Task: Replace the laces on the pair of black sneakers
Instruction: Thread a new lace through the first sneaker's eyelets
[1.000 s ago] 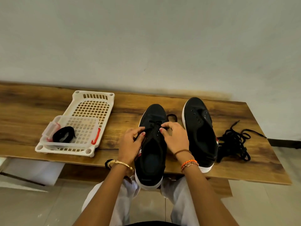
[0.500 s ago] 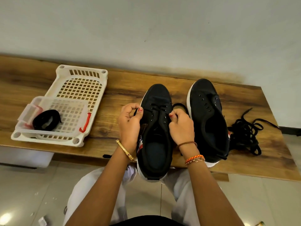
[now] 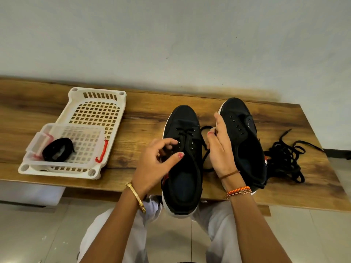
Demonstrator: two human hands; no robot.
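Note:
The left black sneaker [image 3: 183, 164] lies heel toward me over the bench's front edge, with a black lace [image 3: 187, 134] threaded through its upper eyelets. My left hand [image 3: 154, 165] hovers at its left eyelet row, fingers loosely curled, thumb and index apart, nothing visibly held. My right hand [image 3: 220, 147] pinches the lace's free length between the two shoes, and a loop shows by its fingertips. The right black sneaker [image 3: 245, 141] stands beside it with bare eyelets. A coiled black lace [image 3: 58, 151] lies in a clear box.
A white plastic basket [image 3: 98, 99] on the wooden bench [image 3: 144, 112] holds the clear box [image 3: 76, 135] with red clasps. A tangle of loose black laces [image 3: 284, 160] lies right of the sneakers. A grey wall stands behind the bench; my knees are below its edge.
My right hand has risen and drawn the lace out to the right, between the shoes. My left hand has loosened its pinch at the eyelets.

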